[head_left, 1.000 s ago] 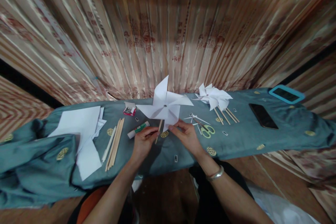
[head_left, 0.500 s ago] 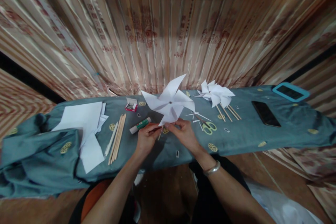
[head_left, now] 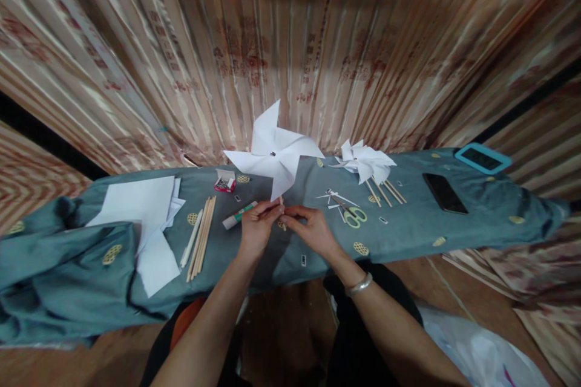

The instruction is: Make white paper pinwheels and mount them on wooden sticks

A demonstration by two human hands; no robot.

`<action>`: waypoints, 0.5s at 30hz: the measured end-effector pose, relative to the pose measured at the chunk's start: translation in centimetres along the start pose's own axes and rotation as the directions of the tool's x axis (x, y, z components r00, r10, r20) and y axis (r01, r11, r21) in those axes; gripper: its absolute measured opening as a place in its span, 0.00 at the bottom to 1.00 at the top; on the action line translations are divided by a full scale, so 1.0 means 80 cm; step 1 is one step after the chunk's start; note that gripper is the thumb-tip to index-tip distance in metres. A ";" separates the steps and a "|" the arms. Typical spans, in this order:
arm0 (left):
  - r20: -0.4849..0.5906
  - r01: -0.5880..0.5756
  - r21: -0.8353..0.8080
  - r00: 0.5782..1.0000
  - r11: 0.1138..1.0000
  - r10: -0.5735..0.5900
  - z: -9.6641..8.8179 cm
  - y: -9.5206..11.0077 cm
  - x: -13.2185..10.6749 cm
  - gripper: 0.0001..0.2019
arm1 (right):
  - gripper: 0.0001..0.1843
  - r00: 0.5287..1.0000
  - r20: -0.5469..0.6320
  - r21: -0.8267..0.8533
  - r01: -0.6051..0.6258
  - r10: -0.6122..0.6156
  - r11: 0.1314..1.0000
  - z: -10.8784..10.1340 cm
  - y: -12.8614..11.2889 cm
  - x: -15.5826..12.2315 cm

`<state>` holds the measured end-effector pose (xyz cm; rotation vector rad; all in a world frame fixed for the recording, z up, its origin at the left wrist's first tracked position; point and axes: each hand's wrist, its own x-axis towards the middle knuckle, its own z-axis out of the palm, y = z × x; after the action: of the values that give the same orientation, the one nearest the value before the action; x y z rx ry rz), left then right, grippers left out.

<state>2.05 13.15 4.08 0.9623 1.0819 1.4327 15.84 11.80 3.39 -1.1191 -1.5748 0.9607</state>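
A white paper pinwheel [head_left: 285, 155] stands upright on a thin wooden stick, with a dark pin at its centre. My left hand [head_left: 258, 225] is closed round the stick just below the blades. From the other side my right hand [head_left: 311, 228] pinches the same stick, its fingertips meeting those of the left. Most of the stick is hidden by the fingers. Beside my left hand lies a glue stick [head_left: 239, 215] with a green label. Right of my hands rest green-handled scissors [head_left: 353, 215] among thin white paper strips.
Several finished pinwheels [head_left: 370, 163] lie at the back right, near a black phone [head_left: 445, 193] and a blue-framed device [head_left: 482, 158]. To the left are wooden sticks [head_left: 202, 239], a white pen [head_left: 191, 239], paper sheets [head_left: 136, 202] and a small red box of pins [head_left: 224, 181].
The pinwheel has risen and shifted left, and its blades have turned. Both hands stay at the stick, now just under the blades rather than touching the lowest one.
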 end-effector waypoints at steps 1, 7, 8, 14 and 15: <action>-0.007 0.003 -0.019 1.000 1.000 -0.003 0.003 0.000 0.000 0.11 | 0.11 1.000 -0.004 0.006 -0.007 0.007 1.000 0.000 0.000 0.000; -0.028 0.009 -0.046 1.000 0.999 -0.010 0.010 -0.001 -0.001 0.12 | 0.15 0.997 -0.059 0.010 -0.048 0.048 0.999 0.001 -0.003 0.004; -0.023 0.013 -0.051 1.000 0.999 -0.014 0.011 -0.001 -0.002 0.12 | 0.16 0.996 -0.065 0.008 -0.054 0.055 0.998 0.000 -0.003 0.005; 0.060 0.057 -0.052 0.997 0.997 -0.053 0.013 0.000 -0.007 0.19 | 0.19 0.993 -0.081 -0.170 -0.096 0.083 0.981 -0.028 -0.001 0.009; 0.065 0.063 -0.046 0.996 0.997 -0.060 0.013 -0.001 -0.008 0.19 | 0.19 0.992 -0.088 -0.242 -0.106 0.087 0.965 -0.038 0.001 0.009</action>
<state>3.13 12.62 4.27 0.9265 1.0169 1.3631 18.70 12.75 4.27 -1.4001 -1.6204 0.7898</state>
